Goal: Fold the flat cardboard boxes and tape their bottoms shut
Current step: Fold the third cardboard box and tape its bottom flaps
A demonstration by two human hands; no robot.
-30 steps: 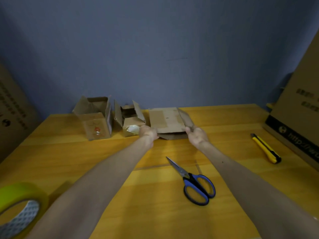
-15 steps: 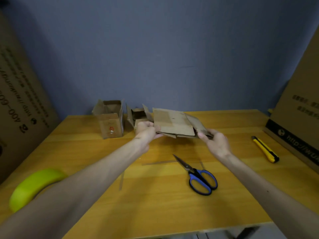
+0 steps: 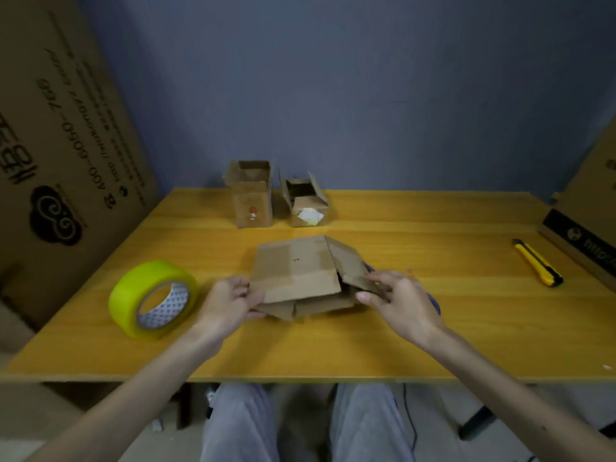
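A flat brown cardboard box point(image 3: 295, 270) is held just above the middle of the yellow wooden table point(image 3: 433, 321). My left hand point(image 3: 230, 303) grips its left edge, thumb on top. My right hand point(image 3: 398, 303) pinches a loose flap on its right side. Two folded small boxes stand at the back: an upright open one point(image 3: 251, 195) and one lying tipped with a white patch point(image 3: 305, 203). A roll of yellow tape point(image 3: 151, 306) stands on edge to the left of my left hand.
A yellow utility knife point(image 3: 538, 261) lies at the right. Only a blue sliver of the scissors point(image 3: 435, 303) shows behind my right hand. Large printed cardboard sheets lean at the left point(image 3: 63, 155) and right point(image 3: 586, 208). My knees show below the table's front edge.
Both hands have pulled the flat box from the back of the table toward me. The view has tilted down, so the tape roll and table front edge now show fully.
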